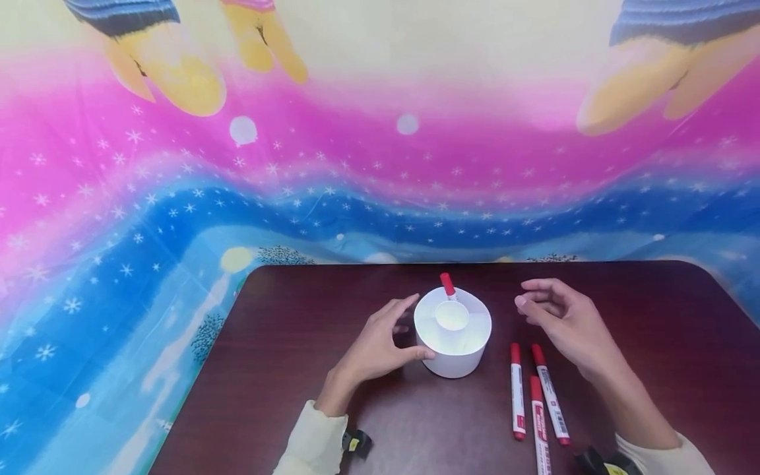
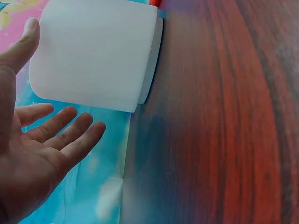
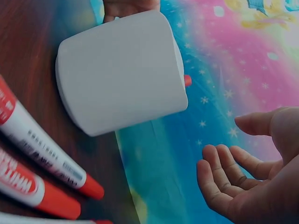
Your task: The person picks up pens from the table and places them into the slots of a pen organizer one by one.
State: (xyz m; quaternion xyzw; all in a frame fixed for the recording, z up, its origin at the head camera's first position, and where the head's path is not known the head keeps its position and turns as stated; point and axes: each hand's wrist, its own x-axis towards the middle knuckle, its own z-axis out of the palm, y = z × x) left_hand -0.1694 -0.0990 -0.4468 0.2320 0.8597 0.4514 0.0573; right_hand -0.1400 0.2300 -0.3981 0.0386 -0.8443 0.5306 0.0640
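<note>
Head view, one white holder [image 1: 452, 346] with one marker [image 1: 448, 285], three markers [image 1: 537, 399] beside, both hands' fingers released

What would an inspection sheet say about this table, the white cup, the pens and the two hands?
Surface: dark wooden table, bare around the things.
Job's things: white holder stands upright mid-table; one red-capped marker pokes up from its far side; three markers lie flat side by side to its right.
Clutter: nothing seen.
Hands: left hand open, thumb touching the holder's wall; right hand open, fingers loosely bent, holding nothing, beyond the lying markers.
Cables: nothing seen; only dark wrist straps at both cuffs.
Surroundings: bright pink, blue and yellow cartoon cloth hangs behind and beside the table.
</note>
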